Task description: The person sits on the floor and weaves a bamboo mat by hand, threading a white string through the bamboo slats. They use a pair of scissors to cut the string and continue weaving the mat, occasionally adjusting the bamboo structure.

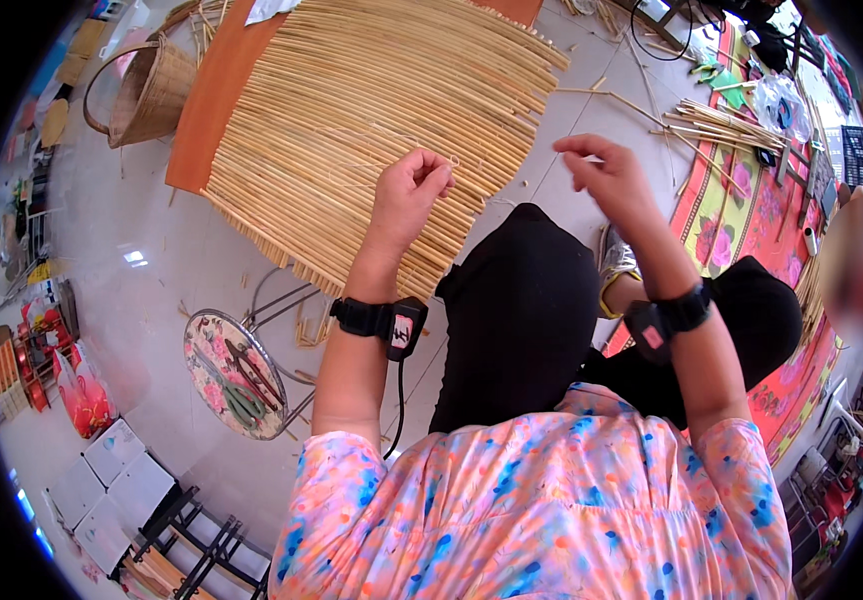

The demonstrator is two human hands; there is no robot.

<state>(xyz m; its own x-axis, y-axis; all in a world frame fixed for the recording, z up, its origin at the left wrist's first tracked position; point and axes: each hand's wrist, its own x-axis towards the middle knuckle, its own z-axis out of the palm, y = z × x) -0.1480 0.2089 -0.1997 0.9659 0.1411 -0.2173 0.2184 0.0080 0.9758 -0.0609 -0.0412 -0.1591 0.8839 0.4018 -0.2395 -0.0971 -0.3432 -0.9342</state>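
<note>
A mat of parallel pale bamboo-like rods (341,90) lies on an orange board (192,160), with faint thin strands across its middle. My left hand (413,188) is closed in a pinch over the mat's front part; what it holds is too small to make out, though a tiny pale loop shows beside the fingertips. My right hand (606,175) hovers off the mat's right edge, its fingers bent and apart, with nothing visible between them. Below it are my black-trousered knee (511,290) and a silver shoe (616,255).
A wicker basket (146,95) stands at upper left. A round floral stool (213,360) holds pliers-like tools. At right, loose sticks (711,125) and tools lie on a floral sheet (726,210). A red bag (86,395) and folded chairs (191,545) are at lower left.
</note>
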